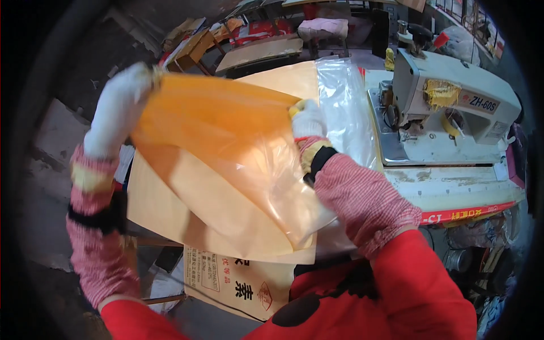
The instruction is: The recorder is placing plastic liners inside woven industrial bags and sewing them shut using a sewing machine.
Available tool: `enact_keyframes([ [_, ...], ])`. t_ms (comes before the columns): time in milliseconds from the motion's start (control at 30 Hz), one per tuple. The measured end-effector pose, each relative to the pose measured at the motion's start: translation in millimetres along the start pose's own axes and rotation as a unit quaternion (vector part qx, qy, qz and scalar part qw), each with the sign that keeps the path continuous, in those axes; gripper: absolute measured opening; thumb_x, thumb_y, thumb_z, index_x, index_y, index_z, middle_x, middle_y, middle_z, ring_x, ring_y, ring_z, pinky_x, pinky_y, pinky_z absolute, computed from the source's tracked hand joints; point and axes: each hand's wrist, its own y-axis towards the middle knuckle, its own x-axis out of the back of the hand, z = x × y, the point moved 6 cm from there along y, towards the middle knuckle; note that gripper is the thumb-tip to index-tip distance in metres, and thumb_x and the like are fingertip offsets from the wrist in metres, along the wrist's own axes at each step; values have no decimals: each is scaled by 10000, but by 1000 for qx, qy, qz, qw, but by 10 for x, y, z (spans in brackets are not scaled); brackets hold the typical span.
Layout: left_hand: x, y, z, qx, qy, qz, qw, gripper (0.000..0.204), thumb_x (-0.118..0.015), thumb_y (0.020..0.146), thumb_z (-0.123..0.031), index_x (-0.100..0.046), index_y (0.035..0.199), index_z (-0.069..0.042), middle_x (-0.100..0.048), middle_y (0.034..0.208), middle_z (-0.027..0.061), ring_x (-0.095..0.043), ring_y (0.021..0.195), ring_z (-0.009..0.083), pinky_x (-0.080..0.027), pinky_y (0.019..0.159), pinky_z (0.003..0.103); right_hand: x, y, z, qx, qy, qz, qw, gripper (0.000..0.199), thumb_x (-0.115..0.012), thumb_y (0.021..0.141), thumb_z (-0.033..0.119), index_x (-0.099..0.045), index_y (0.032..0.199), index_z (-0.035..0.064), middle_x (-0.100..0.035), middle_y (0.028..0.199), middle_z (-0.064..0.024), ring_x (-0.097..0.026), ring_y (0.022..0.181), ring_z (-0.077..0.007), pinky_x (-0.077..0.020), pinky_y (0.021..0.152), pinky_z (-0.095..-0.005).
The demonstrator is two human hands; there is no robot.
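My left hand (119,107), in a white glove, is closed on the far left corner of a tan paper sack (209,102) and holds it raised. Also gloved, my right hand (310,120) grips the sack's far right edge, with its fingertips partly hidden. Clear plastic film (272,187) shows shiny over the lower right of the lifted sack. Beneath it lies more tan paper (164,192), flat on the work surface. Clear plastic bags (345,107) are stacked just right of my right hand.
A white industrial sewing machine (453,102) stands at the right on a worn table (447,187) with a red strip along its front edge. A printed tan sack (226,283) hangs below, close to my body. Wooden benches (258,55) and a pink cloth (323,28) are farther back.
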Motion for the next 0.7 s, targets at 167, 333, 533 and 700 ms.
enact_keyframes([
  [167,217,-366,-850,-89,72,216,970,251,-532,640,-55,-584,886,-55,-474,681,86,-524,621,251,-431,531,327,-36,194,-77,-18,164,-100,981,218,-560,744,174,-526,921,50,-575,783,-141,-565,730,-316,-444,646,-382],
  [333,545,-549,-622,51,78,232,968,179,-512,797,-119,-587,938,-39,-556,776,62,-551,593,219,-431,534,288,242,-29,787,154,-149,-102,971,248,-548,717,143,-550,957,81,-553,846,-99,-554,799,-284,-443,658,-375],
  [533,888,213,443,182,-159,-55,969,328,-414,900,-225,-539,1112,-8,-601,1027,81,-518,980,130,-386,850,280,122,-142,1072,331,-348,1,877,124,-551,723,168,-617,789,87,-582,829,-92,-567,818,-295,-450,644,-410],
  [700,92,1822,1201,192,181,79,961,228,-431,831,-160,-574,946,-25,-596,907,153,-556,878,285,-429,757,360,221,-991,1138,312,-2,158,937,224,-526,783,257,-560,878,57,-584,828,-144,-568,783,-325,-455,612,-418],
])
